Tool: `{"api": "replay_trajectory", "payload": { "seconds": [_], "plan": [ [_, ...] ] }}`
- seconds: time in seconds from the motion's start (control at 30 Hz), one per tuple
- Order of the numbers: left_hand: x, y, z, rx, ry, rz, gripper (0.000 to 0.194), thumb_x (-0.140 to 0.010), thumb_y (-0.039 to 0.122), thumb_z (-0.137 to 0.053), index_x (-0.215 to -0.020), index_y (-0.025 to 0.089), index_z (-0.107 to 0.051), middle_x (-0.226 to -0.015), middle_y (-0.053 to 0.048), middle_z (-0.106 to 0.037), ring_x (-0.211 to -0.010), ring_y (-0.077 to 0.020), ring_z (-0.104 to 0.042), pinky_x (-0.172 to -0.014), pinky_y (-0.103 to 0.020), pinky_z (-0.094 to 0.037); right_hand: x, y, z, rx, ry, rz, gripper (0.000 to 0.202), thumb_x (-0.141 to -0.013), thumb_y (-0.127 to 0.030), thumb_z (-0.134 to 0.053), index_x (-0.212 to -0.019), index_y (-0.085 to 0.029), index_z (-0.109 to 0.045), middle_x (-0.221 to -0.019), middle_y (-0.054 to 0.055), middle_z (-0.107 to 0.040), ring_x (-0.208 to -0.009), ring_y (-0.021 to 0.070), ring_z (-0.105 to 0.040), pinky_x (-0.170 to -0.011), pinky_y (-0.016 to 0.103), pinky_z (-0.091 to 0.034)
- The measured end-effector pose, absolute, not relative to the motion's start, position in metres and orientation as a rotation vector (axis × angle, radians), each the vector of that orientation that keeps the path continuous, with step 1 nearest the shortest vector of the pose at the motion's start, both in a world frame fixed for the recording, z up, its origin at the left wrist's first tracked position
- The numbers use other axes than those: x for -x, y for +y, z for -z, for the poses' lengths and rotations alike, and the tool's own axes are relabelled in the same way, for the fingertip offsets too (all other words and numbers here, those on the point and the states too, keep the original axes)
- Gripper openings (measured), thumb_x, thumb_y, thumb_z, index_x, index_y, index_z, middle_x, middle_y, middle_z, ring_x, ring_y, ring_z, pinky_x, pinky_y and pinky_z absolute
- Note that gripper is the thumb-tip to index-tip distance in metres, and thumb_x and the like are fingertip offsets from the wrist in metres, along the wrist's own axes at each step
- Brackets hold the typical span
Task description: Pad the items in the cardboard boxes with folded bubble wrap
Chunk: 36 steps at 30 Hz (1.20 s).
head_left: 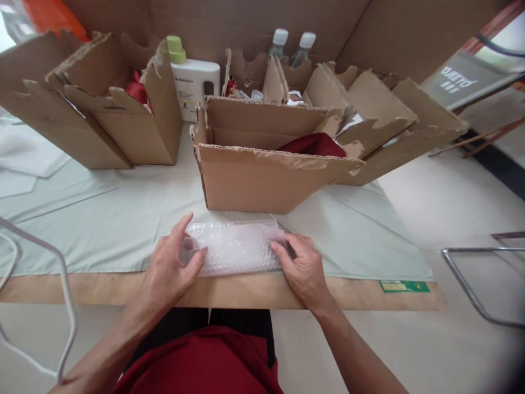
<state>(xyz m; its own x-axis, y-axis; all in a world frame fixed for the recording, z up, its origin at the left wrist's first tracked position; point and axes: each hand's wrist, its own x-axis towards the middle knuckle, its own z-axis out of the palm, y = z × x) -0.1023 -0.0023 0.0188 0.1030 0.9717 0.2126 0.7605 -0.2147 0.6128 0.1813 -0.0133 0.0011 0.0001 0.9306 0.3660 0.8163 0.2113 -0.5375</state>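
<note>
A flat packet of clear bubble wrap (pixel 238 247) lies on the pale green cloth at the table's front edge. My left hand (pixel 174 260) is at its left end, thumb resting on the wrap and index finger raised apart from it. The right end is pinched in my right hand (pixel 301 262), with the thumb on top and the fingers at the far side. Just beyond the packet stands an open cardboard box (pixel 262 180) with dark red cloth (pixel 314 144) inside.
Several cut cardboard boxes (pixel 143 134) line the back, left and right. Among them stand a white bottle with a green cap (pixel 194 85) and two clear bottles. A white cable (pixel 68 290) loops at the left. A metal frame (pixel 467 284) is at the right.
</note>
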Motion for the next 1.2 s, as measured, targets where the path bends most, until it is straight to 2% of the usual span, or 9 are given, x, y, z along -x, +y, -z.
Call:
{"api": "replay_trajectory", "payload": {
  "seconds": [0.1, 0.27, 0.37, 0.57, 0.8, 0.9, 1.0, 1.1, 1.2],
  "plan": [
    [0.102, 0.002, -0.001, -2.171, 1.765, -0.777, 0.054, -0.094, 0.033, -0.057, -0.146, 0.021, -0.051, -0.088, -0.004, -0.074, -0.082, -0.0248, -0.07, -0.086, -0.044, -0.058, -0.181, -0.008, 0.008, 1.7, -1.945, -0.016, 0.027, -0.1, -0.036, -0.057, -0.117, -0.02, -0.07, -0.1, 0.01, -0.077, -0.093, 0.0282, -0.067, -0.086, 0.043, -0.049],
    [0.103, 0.007, 0.01, -2.237, 1.875, -0.739, 0.062, -0.097, 0.048, -0.058, -0.151, 0.018, -0.046, -0.084, -0.005, -0.071, -0.079, -0.0277, -0.067, -0.087, -0.047, -0.054, -0.189, -0.001, 0.006, 1.811, -2.018, 0.03, 0.048, -0.098, -0.047, -0.058, -0.134, -0.015, -0.061, -0.13, 0.017, -0.069, -0.109, 0.0339, -0.062, -0.092, 0.048, -0.046],
    [0.104, 0.011, 0.007, -2.249, 1.858, -0.772, 0.061, -0.099, 0.047, -0.058, -0.15, 0.016, -0.046, -0.089, -0.007, -0.073, -0.08, -0.0267, -0.067, -0.084, -0.044, -0.053, -0.191, 0.007, 0.007, 1.824, -2.037, 0.034, 0.048, -0.098, -0.051, -0.055, -0.129, -0.015, -0.065, -0.131, 0.016, -0.069, -0.11, 0.034, -0.061, -0.092, 0.048, -0.046],
    [0.1, 0.018, -0.008, -2.356, 1.718, -0.896, 0.043, -0.102, 0.025, -0.054, -0.144, 0.019, -0.05, -0.091, -0.005, -0.073, -0.081, -0.0215, -0.067, -0.08, -0.035, -0.052, -0.186, 0.013, 0.015, 1.779, -1.982, 0.094, 0.029, -0.097, -0.043, -0.059, -0.105, -0.018, -0.071, -0.125, 0.014, -0.072, -0.106, 0.032, -0.063, -0.089, 0.045, -0.046],
    [0.096, 0.037, -0.002, -2.473, 1.837, -0.639, 0.042, -0.099, 0.03, -0.051, -0.133, 0.009, -0.063, -0.112, -0.02, -0.07, -0.099, -0.0353, -0.063, -0.088, -0.05, -0.051, -0.18, 0.01, 0.012, 1.712, -1.866, 0.033, 0.013, -0.092, -0.033, -0.065, -0.088, -0.021, -0.066, -0.116, 0.011, -0.075, -0.103, 0.0294, -0.064, -0.09, 0.044, -0.044],
    [0.097, 0.042, 0.001, -2.397, 1.789, -0.564, 0.047, -0.096, 0.033, -0.049, -0.134, 0.009, -0.063, -0.109, -0.02, -0.07, -0.1, -0.0372, -0.061, -0.09, -0.053, -0.049, -0.176, 0.004, 0.004, 1.705, -1.756, -0.186, 0.011, -0.089, -0.032, -0.066, -0.092, -0.022, -0.066, -0.095, 0.006, -0.075, -0.089, 0.0243, -0.064, -0.085, 0.041, -0.046],
    [0.101, 0.044, -0.005, -2.282, 1.733, -0.503, 0.038, -0.089, 0.032, -0.05, -0.113, 0.012, -0.072, -0.093, -0.016, -0.071, -0.092, -0.0363, -0.062, -0.087, -0.054, -0.049, -0.172, -0.009, -0.008, 1.674, -1.523, -0.604, 0.023, -0.088, -0.033, -0.066, -0.108, -0.022, -0.066, -0.083, 0.001, -0.068, -0.073, 0.0171, -0.06, -0.072, 0.032, -0.049],
    [0.109, 0.039, -0.022, -2.222, 1.655, -0.519, 0.023, -0.085, 0.034, -0.053, -0.087, 0.019, -0.071, -0.087, -0.011, -0.071, -0.089, -0.0303, -0.064, -0.083, -0.045, -0.051, -0.169, -0.03, -0.02, 1.6, -1.316, -1.012, 0.048, -0.09, -0.038, -0.064, -0.135, -0.022, -0.055, -0.078, -0.003, -0.061, -0.063, 0.0131, -0.055, -0.061, 0.026, -0.047],
    [0.119, 0.03, -0.044, -1.942, 1.515, -0.638, 0.022, -0.087, 0.042, -0.057, -0.084, 0.021, -0.065, -0.094, -0.006, -0.072, -0.087, -0.0227, -0.066, -0.073, -0.033, -0.051, -0.167, -0.055, -0.025, 1.535, -1.222, -1.267, 0.043, -0.092, -0.041, -0.063, -0.13, -0.022, -0.057, -0.083, -0.001, -0.064, -0.066, 0.0129, -0.058, -0.06, 0.025, -0.048]
  ]
}}
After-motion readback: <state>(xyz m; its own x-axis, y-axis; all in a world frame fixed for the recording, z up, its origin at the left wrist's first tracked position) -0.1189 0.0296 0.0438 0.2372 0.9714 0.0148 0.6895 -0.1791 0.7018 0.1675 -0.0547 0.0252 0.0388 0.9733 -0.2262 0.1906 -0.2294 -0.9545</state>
